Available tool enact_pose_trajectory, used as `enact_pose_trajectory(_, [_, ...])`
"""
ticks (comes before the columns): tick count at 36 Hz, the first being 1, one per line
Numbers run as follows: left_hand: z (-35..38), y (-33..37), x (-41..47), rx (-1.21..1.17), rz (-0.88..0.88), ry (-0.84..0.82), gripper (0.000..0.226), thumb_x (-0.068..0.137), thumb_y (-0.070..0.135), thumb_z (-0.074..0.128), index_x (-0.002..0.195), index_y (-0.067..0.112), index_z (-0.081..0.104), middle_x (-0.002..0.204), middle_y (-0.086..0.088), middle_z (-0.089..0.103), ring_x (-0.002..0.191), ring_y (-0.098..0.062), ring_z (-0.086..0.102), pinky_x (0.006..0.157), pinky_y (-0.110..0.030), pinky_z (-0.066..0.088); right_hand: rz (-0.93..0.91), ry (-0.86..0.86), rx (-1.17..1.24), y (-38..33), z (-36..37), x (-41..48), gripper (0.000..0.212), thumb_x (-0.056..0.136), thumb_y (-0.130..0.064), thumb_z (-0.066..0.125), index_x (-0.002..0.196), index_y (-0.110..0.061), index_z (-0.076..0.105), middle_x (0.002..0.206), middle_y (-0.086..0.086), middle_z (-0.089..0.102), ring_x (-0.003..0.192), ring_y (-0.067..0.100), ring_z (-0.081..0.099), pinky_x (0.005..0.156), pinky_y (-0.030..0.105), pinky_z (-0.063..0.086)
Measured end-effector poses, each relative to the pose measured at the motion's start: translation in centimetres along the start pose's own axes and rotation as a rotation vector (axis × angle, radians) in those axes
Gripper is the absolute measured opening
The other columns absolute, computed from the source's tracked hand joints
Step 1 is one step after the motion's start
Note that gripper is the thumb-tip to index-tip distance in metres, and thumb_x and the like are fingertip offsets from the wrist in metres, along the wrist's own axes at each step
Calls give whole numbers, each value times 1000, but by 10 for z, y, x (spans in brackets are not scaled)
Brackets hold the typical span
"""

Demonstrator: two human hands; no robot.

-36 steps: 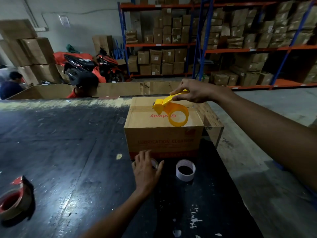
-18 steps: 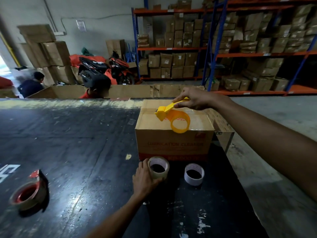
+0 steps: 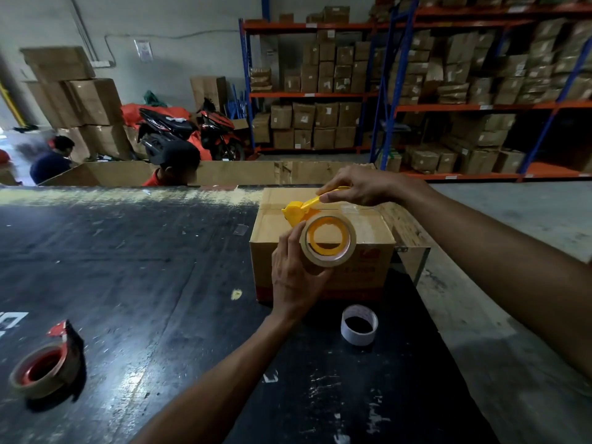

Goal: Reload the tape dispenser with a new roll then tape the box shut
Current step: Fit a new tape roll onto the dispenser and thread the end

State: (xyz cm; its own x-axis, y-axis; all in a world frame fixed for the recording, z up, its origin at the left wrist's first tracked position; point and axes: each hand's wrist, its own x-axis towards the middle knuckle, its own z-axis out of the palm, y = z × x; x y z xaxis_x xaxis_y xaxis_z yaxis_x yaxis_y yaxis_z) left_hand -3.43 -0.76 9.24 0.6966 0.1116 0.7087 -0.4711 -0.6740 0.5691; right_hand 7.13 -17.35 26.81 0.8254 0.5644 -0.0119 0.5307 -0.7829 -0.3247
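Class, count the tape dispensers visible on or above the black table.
2: the yellow dispenser held by the right hand above the box; the red dispenser lying at the table's near-left.

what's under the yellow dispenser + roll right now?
The cardboard box, flaps closed, with clear tape along its top seam. The tape roll, held by the left hand at the yellow dispenser, hides part of the box top.

A yellow dispenser (image 3: 302,210) is held above the closed cardboard box (image 3: 320,251), its ring hub showing through the core of a tan tape roll (image 3: 327,240) held up against it. An empty white core (image 3: 359,324) stands on the worktop near the box.
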Motion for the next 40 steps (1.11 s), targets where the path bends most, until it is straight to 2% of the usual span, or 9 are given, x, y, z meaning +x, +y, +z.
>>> enact_pose_trajectory(4, [4,-1,6,7,-3,15,96,73,43,87,151,22,36,145,-3,48,134,-21,51,102,-48,51,13,-23,54,-3,-6,-5,45,96,-53,55,133,-30,65,134,-6,59,114,16,55,94,43,51])
enact_pose_trajectory(9, [6,-3,8,-53,1,36,95,72,45,85,149,16,37,144,-5,47,134,-18,50,100,-48,56,40,-62,240,-6,-17,-21,64,79,-63,62,133,-28,66,132,-1,61,115,18,58,88,45,59])
enact_pose_trajectory(14, [7,8,16,-167,-10,28,97,69,43,89,147,9,41,146,-6,44,129,-5,51,88,-31,62,122,-185,330,2,-17,-28,59,87,-46,71,142,-31,55,128,3,62,115,20,62,92,44,56])
enact_pose_trajectory(17, [9,15,20,-201,-11,24,97,69,43,89,145,6,41,143,-9,44,126,21,40,90,-5,48,165,-246,331,-2,-15,-27,62,90,-36,73,146,-28,46,122,1,61,110,17,62,92,38,53])
enact_pose_trajectory(19, [11,19,20,-225,-5,24,97,68,44,89,143,5,41,142,-10,44,124,22,39,89,0,44,183,-255,230,-9,-12,-26,58,90,-30,74,141,-26,47,119,-1,60,106,14,61,89,35,52])
enact_pose_trajectory(25, [17,25,22,-316,36,25,96,72,52,84,143,6,39,142,-9,40,125,-10,52,93,-16,54,110,-96,28,-17,4,-18,28,94,-13,67,118,-16,53,104,0,60,83,9,62,58,16,46])
enact_pose_trajectory(27, [14,16,24,-308,112,-32,87,78,39,83,146,8,38,144,-12,40,129,-3,53,99,-22,56,103,-81,33,-16,-2,-19,24,94,-9,64,117,-13,57,100,1,61,80,10,62,58,18,46])
enact_pose_trajectory(33, [1,-1,30,-237,253,-26,47,86,9,78,129,5,59,131,-14,62,119,13,59,97,-13,54,95,-129,63,-9,-11,-23,22,92,-3,64,112,-8,61,100,9,64,86,20,63,66,28,54])
enact_pose_trajectory(40, [-8,-4,36,-192,281,5,32,85,4,80,115,0,70,120,-3,68,111,-7,69,95,-19,57,85,-146,134,-7,-11,-19,21,93,-3,64,112,-10,63,100,7,65,84,18,63,64,25,54])
